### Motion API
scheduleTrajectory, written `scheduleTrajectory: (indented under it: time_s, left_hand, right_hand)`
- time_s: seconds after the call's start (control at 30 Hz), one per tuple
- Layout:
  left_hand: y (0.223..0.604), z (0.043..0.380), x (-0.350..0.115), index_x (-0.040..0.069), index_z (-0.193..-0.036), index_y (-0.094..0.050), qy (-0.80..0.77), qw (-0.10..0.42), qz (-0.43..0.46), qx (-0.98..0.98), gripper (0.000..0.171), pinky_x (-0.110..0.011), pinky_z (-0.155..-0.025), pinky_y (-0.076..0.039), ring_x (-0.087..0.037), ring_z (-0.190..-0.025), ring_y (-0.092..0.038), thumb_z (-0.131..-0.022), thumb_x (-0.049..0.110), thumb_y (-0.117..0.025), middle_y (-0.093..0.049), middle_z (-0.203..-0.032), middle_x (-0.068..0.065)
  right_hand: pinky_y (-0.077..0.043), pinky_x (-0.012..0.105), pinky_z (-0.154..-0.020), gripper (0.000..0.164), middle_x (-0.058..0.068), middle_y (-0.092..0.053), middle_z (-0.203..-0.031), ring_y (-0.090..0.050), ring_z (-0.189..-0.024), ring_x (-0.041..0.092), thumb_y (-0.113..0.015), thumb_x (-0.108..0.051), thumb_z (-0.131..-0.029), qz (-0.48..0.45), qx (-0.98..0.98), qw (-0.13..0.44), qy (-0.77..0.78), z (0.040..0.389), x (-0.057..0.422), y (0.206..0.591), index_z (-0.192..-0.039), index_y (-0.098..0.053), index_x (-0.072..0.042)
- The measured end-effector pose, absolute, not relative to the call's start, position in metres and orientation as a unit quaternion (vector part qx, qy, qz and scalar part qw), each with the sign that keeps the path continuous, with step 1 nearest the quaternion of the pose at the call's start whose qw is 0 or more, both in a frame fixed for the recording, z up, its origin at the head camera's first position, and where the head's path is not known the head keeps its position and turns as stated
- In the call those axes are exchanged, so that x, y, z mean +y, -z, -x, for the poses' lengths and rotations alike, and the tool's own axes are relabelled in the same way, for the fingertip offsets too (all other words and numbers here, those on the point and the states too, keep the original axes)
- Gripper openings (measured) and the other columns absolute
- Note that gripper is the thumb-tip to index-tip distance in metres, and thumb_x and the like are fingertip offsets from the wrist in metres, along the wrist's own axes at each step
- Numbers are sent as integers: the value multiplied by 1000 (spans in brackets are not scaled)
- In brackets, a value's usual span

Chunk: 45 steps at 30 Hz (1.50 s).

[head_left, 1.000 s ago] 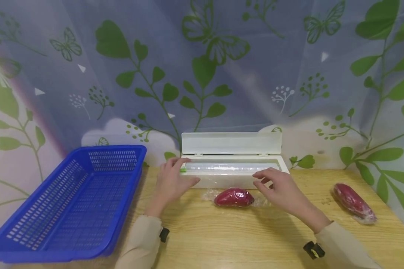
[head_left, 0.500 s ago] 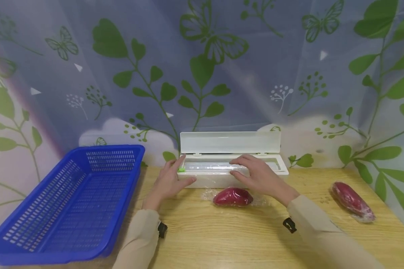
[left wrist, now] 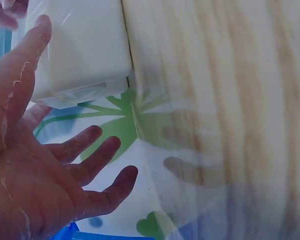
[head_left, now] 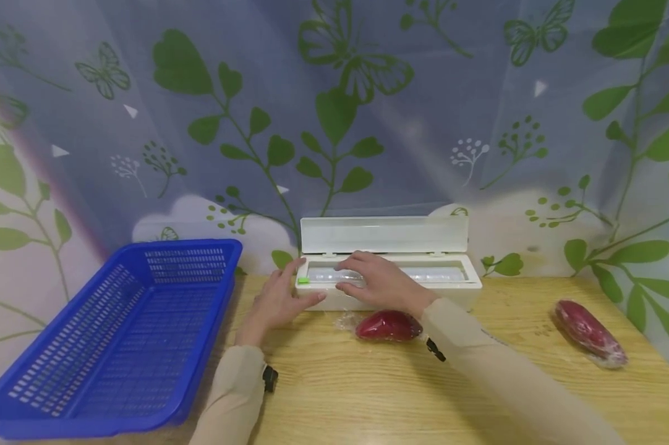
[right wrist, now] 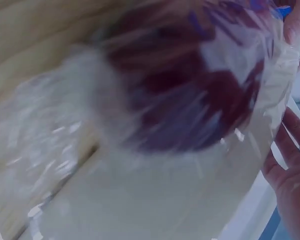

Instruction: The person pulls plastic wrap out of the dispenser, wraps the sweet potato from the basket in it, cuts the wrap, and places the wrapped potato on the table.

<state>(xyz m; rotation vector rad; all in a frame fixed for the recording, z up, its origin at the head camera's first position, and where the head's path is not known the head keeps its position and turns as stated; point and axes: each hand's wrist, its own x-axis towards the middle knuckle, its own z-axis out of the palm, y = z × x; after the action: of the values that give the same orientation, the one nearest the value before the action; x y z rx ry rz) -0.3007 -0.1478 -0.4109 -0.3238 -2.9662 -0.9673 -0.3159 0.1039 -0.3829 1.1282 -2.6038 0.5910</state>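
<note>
A white cling film dispenser (head_left: 451, 298) stands at the back of the table, its lid (head_left: 384, 235) raised. Inside lies a clear film roll (head_left: 434, 274), and a green slider (head_left: 303, 280) sits at the front left corner. My left hand (head_left: 279, 303) is at the dispenser's left end, fingers spread and thumb by the front wall. Over the roll hovers my right hand (head_left: 381, 284), thumb apart from its fingers, a little right of the slider. Just in front lies a dark red, film-wrapped oblong vegetable (head_left: 390, 326), also large in the right wrist view.
A blue plastic basket (head_left: 181, 395) stands on the left. Another film-wrapped red vegetable (head_left: 590, 334) lies on the wooden table (head_left: 357, 395) at the right. Behind everything hangs a leaf-patterned cloth (head_left: 245, 167).
My right hand has travelled left along the dispenser, from its right end toward the slider. My left hand has stayed at the left end. The wrapped vegetables lie where they were.
</note>
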Motion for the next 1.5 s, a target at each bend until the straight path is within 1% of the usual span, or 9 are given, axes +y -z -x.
scheduleTrajectory:
  time_s: [0.1, 0.37, 0.7, 0.87, 0.97, 1.07, 1.23, 1.33, 1.5]
  left_hand:
    - [410, 300, -149, 33, -161, -24, 295, 0, 92, -951, 95, -76, -102, -42, -48, -138, -47, -86, 68, -69, -43, -154, -25]
    - [408, 302, -153, 35, -161, -22, 291, 1, 86, -953, 97, -79, -100, -40, -51, -137, -48, -84, 71, -69, -43, -153, -26]
    - [410, 302, -155, 35, -161, -22, 294, -4, 88, -952, 100, -77, -97, -43, -51, -136, -48, -81, 78, -65, -41, -155, -26]
    - [410, 303, -155, 35, -160, -23, 293, -5, 87, -952, 97, -75, -96, -45, -52, -135, -49, -83, 74, -67, -43, -153, -28]
    - [410, 303, -154, 34, -160, -24, 291, -5, 91, -952, 97, -75, -95, -46, -53, -134, -49, -84, 73, -67, -43, -153, -29]
    - [410, 303, -152, 35, -160, -24, 286, -5, 92, -954, 97, -74, -94, -47, -53, -133, -50, -83, 74, -67, -44, -152, -29]
    - [411, 303, -149, 36, -159, -25, 277, 1, 90, -957, 96, -71, -91, -50, -50, -127, -55, -82, 74, -68, -49, -147, -27]
    - [411, 303, -147, 37, -159, -25, 266, 5, 87, -960, 96, -73, -92, -49, -50, -127, -54, -82, 75, -68, -50, -146, -26]
    - [407, 299, -146, 37, -159, -26, 231, 12, 69, -970, 97, -78, -99, -41, -51, -134, -47, -81, 80, -63, -48, -149, -26]
  right_hand:
    - [-54, 41, -103, 39, 3, -70, -123, -67, -115, 21, -65, -38, -100, -389, -888, 121, -212, 322, 91, 383, -128, -69, -12]
    - [-53, 41, -103, 35, 4, -69, -119, -64, -115, 22, -69, -36, -97, -398, -870, 137, -258, 337, 64, 391, -124, -72, -15]
    - [-54, 42, -97, 25, 3, -70, -117, -65, -110, 22, -70, -37, -95, -399, -868, 146, -257, 341, 48, 400, -113, -77, -20]
    - [-54, 41, -92, 20, 1, -72, -116, -68, -106, 20, -71, -37, -94, -403, -867, 157, -247, 343, 44, 402, -104, -78, -22]
    - [-54, 41, -94, 17, 1, -72, -117, -68, -107, 20, -70, -35, -94, -395, -871, 144, -253, 343, 43, 402, -102, -78, -21]
    - [-53, 41, -98, 14, 3, -71, -118, -67, -109, 21, -70, -29, -92, -379, -875, 113, -278, 342, 45, 403, -98, -75, -18]
    - [-52, 40, -104, 8, 4, -66, -121, -64, -115, 23, -71, -19, -82, -338, -875, 63, -342, 339, 49, 401, -87, -70, -14]
    - [-51, 38, -103, 9, 1, -63, -120, -62, -114, 21, -72, -18, -76, -319, -875, 51, -361, 339, 50, 401, -83, -66, -16]
    - [-49, 33, -95, 13, -2, -58, -112, -58, -107, 16, -72, -20, -72, -306, -877, 50, -367, 339, 48, 401, -79, -62, -18]
